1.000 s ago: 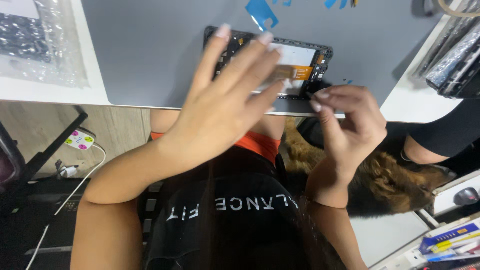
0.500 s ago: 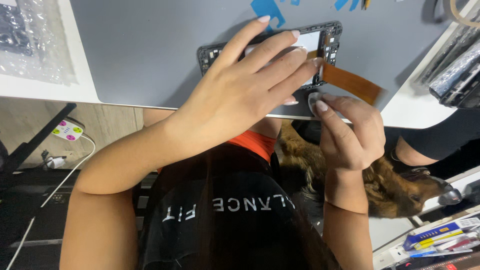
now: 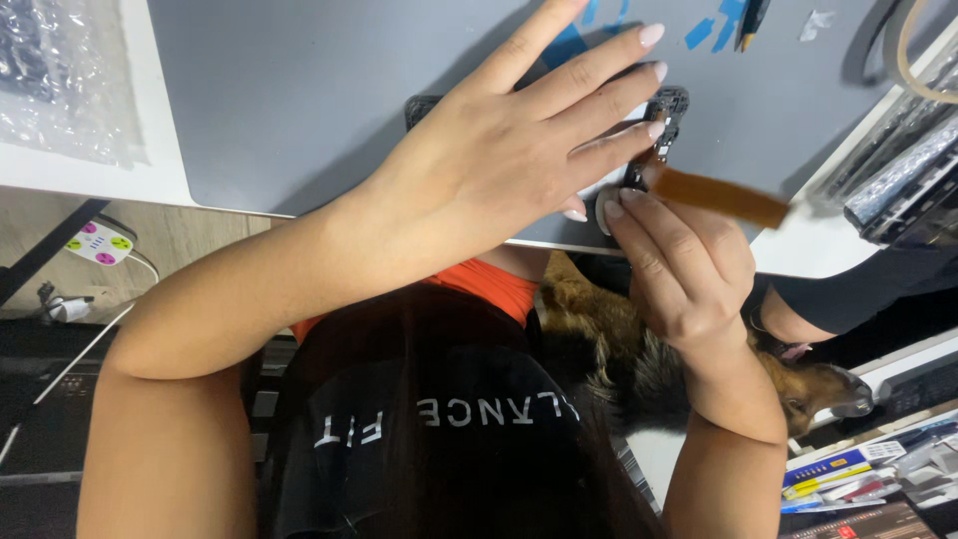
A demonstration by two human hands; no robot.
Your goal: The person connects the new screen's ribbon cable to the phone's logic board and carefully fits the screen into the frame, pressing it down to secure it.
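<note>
Grey work mat (image 3: 299, 90) covers most of the white bench (image 3: 130, 175) up top, with bubble wrap (image 3: 60, 80) off at the far corner and scraps of blue tape (image 3: 714, 30) near the back edge. Down below, a dog (image 3: 788, 384) lies by the person's knees, and a power strip (image 3: 98, 243) sits on the wooden floor.

Left hand (image 3: 499, 170) lies flat, fingers spread and straight, pressing on a dark electronic module (image 3: 664, 110) at the mat's near edge; most of that module is hidden under the palm. Right hand (image 3: 684, 260) comes up from below, fingertips pinched on the end of an amber flex ribbon (image 3: 723, 197) that runs out sideways from the module and looks blurred.

The risk, as I read it: the ribbon is thin and tethered at the module, so a sharp tug or twist could crease it or tear it at the connector. The module also sits close to the bench edge, so if the flat palm slips, it could slide off towards the dog. That blur hints at quick motion, which doesn't help.
</note>
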